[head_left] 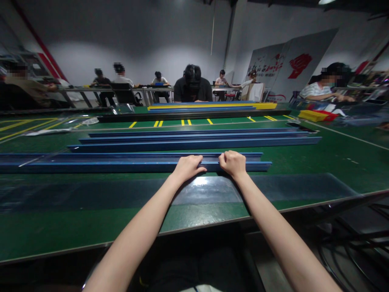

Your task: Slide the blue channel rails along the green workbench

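A long blue channel strip (146, 166) lies across the green table in front of me, its two raised edges running left to right. My left hand (189, 165) is closed over it near its right part, thumb along the near edge. A short way to the right, my right hand (232, 163) is curled like a fist on the same strip. The fingers of both hands go down into the channel, so their tips are hidden. Nearer to me, under my forearms, a clear plastic sheet strip (209, 188) lies flat on the table.
Beyond are more blue channel strips (194, 144), a long black strip (194, 117) and a yellow strip (264, 106). A co-worker (192, 85) sits opposite, head bowed. Another person (322, 87) sits at right near a yellow tray (312, 115). The table's near edge (209, 225) runs below my forearms.
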Demonstrator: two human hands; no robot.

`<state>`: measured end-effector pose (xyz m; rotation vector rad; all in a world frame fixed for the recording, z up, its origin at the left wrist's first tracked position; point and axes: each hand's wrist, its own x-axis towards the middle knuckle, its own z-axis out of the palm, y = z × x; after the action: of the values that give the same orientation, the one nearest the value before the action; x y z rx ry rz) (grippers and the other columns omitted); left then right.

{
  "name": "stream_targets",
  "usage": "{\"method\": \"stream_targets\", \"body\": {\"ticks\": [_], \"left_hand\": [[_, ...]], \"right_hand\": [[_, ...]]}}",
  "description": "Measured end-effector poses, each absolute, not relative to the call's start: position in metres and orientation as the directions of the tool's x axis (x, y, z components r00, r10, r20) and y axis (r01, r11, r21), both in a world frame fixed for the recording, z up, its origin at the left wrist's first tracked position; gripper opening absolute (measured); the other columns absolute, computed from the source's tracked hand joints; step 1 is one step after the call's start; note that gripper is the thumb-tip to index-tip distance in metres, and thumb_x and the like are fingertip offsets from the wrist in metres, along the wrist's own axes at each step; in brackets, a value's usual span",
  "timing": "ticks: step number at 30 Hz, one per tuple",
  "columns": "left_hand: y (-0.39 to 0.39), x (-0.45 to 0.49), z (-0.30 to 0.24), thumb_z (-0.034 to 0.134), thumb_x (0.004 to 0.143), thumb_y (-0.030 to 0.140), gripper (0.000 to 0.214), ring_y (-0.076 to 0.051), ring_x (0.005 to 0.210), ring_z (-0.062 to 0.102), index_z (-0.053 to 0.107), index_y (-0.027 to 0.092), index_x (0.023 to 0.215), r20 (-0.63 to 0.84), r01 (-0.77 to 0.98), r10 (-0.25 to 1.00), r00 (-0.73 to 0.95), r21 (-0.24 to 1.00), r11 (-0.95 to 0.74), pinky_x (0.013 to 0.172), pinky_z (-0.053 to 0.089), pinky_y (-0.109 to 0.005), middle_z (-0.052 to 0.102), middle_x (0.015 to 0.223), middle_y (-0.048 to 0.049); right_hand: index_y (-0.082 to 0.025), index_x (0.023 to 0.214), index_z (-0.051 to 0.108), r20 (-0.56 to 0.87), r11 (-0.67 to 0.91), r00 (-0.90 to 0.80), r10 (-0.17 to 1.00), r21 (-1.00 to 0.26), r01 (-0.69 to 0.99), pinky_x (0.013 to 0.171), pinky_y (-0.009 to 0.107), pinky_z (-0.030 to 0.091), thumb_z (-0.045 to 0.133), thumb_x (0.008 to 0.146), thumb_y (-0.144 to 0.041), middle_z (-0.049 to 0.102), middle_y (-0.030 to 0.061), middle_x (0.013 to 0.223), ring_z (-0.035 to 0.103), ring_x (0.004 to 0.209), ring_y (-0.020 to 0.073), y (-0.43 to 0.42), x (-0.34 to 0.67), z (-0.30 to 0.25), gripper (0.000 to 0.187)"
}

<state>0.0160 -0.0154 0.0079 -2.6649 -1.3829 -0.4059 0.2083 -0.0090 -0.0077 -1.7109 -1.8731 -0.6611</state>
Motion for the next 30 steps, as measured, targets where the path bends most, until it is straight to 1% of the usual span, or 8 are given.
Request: {"method": "stream_targets", "body": {"ticks": [3,9,19,30], "left_hand": [[-0.0156,0.0162,0.0085,0.053,0.079,0.048,0.03,-0.019,0.089,0.059,0.052,0.02,0.088,0.288,0.814,0.784,0.55,0.024,-0.58,0.068,0.042,-0.025,0.064,0.093,-0.0056],[-0.0157,0.0166,0.0088,0.053,0.079,0.049,0.03,-0.019,0.087,0.059,0.051,0.02,0.087,0.297,0.818,0.779,0.552,-0.012,-0.574,0.065,0.041,-0.024,0.065,0.092,-0.0045],[-0.0151,0.016,0.0076,0.053,0.08,0.049,0.03,-0.019,0.086,0.06,0.051,0.02,0.087,0.313,0.808,0.765,0.564,-0.018,-0.588,0.063,0.04,-0.024,0.065,0.091,-0.0047],[-0.0134,0.0155,0.0052,0.053,0.079,0.049,0.031,-0.019,0.086,0.06,0.051,0.02,0.089,0.321,0.809,0.758,0.567,-0.045,-0.586,0.062,0.04,-0.024,0.065,0.091,-0.0039]], "right_hand": [[-0.013,0.059,0.062,0.666,0.085,-0.069,0.743,0.009,0.996,0.049,0.026,0.019,0.036,0.078,-0.029,0.062,0.0091,0.061,0.05,0.055,0.0135,-0.0084,0.2086,-0.0084,0.036],[-0.013,0.059,0.062,0.662,0.078,-0.066,0.746,0.011,0.997,0.049,0.026,0.018,0.037,0.078,-0.029,0.062,0.0088,0.061,0.05,0.055,0.0133,-0.0084,0.2086,-0.0085,0.035],[-0.013,0.059,0.062,0.653,0.078,-0.064,0.754,0.007,0.997,0.048,0.025,0.017,0.037,0.078,-0.029,0.062,0.0088,0.062,0.05,0.056,0.0134,-0.01,0.2083,-0.0066,0.035],[-0.013,0.057,0.06,0.685,0.114,-0.112,0.72,0.041,0.993,0.048,0.026,0.017,0.037,0.078,-0.027,0.06,0.0081,0.059,0.048,0.055,0.0128,-0.0083,0.2097,-0.0091,0.033]]}}
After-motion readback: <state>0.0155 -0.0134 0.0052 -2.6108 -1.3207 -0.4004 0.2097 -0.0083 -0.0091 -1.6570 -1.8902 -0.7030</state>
